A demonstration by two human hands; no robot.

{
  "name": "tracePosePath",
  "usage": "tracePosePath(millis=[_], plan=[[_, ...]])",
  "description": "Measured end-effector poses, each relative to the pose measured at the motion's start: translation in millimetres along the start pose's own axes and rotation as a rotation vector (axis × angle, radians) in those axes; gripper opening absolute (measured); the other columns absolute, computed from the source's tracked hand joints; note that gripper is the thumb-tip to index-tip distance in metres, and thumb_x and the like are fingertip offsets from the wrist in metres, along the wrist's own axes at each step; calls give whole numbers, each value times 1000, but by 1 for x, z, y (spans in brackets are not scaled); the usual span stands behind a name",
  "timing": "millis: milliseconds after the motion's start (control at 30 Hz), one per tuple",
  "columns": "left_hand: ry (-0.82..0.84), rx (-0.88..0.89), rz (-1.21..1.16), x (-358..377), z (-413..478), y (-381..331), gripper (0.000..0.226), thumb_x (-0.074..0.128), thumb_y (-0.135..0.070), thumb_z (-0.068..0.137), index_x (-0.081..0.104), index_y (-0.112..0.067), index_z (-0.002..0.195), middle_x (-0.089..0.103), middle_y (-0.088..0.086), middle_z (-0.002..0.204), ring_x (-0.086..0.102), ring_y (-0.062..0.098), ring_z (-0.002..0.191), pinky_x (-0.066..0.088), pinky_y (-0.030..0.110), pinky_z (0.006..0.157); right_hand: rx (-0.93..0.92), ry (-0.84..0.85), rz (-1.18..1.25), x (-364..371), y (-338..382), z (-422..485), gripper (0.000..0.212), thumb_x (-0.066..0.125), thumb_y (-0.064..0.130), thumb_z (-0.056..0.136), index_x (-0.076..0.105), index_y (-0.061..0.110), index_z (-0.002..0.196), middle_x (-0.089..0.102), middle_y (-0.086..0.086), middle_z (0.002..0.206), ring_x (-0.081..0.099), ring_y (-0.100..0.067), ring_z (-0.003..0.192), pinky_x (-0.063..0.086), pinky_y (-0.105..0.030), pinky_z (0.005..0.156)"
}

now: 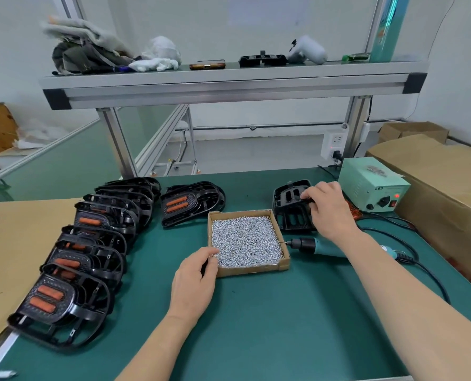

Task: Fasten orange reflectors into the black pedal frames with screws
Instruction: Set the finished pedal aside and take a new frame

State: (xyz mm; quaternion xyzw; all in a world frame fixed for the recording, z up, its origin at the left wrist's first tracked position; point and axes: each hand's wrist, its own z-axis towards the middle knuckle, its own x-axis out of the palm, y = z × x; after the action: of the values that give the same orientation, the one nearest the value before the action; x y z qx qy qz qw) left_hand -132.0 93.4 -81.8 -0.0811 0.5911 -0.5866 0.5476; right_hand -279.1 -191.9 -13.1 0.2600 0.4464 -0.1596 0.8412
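A shallow cardboard box [283, 264] full of small silver screws [245, 237] sits mid-table. My left hand [195, 281] is at its near left corner, thumb and fingers pinching among the screws. My right hand [326, 207] grips the edge of an empty black pedal frame [290, 207] right of the box. A teal electric screwdriver [322, 247] lies on the mat under my right forearm. Several black pedals with orange reflectors [53, 301] are lined up at the left, and one more [190, 204] lies behind the box.
A pale green power supply [371, 182] stands at the back right with black cables [410, 259] trailing over the mat. Brown cardboard [434, 171] covers the right side. An aluminium shelf [228, 81] overhead holds rags, a pedal frame and a white tool.
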Motion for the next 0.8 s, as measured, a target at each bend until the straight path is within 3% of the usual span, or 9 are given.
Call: tracePosePath(millis=[133,233,333,433,500,633,800], plan=[[-36,61,10,0,0,1,25,60,-28,96,64,-33,121,61,-24,119,49,3,118,39,23,100,-72,-132,41,-15,16,-1,27,55,-9,92,68,2,113,57,-14,108,45,-35,108,49,-48,83],[-67,128,47,-1,-2,0,30,64,-32,94,61,-32,123,58,-21,120,44,3,120,31,13,98,-146,-190,55,-28,34,-2,28,56,-10,92,67,0,115,56,-15,105,50,-34,101,49,-45,78],[-102,170,53,-3,-2,-5,37,61,-45,90,60,-30,124,56,-17,120,41,2,121,26,6,98,-270,-213,22,-41,54,-4,31,56,-12,90,66,-1,117,56,-17,104,53,-35,95,49,-45,82],[-140,227,67,-4,-4,-7,49,54,-54,87,59,-25,126,56,-12,120,43,6,121,29,11,102,-374,-215,-50,-53,79,-7,29,52,-1,91,66,4,117,57,-15,104,53,-33,91,37,-37,83],[-175,266,78,-4,-5,-8,52,56,-52,87,57,-22,129,55,-10,123,44,9,121,33,20,105,-424,-174,-100,-59,96,-11,31,50,8,91,66,8,118,58,-13,106,54,-31,94,26,-33,82],[-246,332,61,-2,-7,-10,67,60,-52,87,43,-16,140,43,-15,130,39,5,124,25,14,109,-487,-29,-126,-64,126,-21,36,62,0,87,66,12,121,57,-8,109,52,-27,97,32,-39,89],[-226,398,89,0,-11,-10,74,54,-51,92,28,-11,149,44,-1,137,44,18,126,33,26,109,-571,170,-226,-67,161,-35,43,45,1,83,60,18,119,51,-2,118,48,-24,107,31,-40,92]])
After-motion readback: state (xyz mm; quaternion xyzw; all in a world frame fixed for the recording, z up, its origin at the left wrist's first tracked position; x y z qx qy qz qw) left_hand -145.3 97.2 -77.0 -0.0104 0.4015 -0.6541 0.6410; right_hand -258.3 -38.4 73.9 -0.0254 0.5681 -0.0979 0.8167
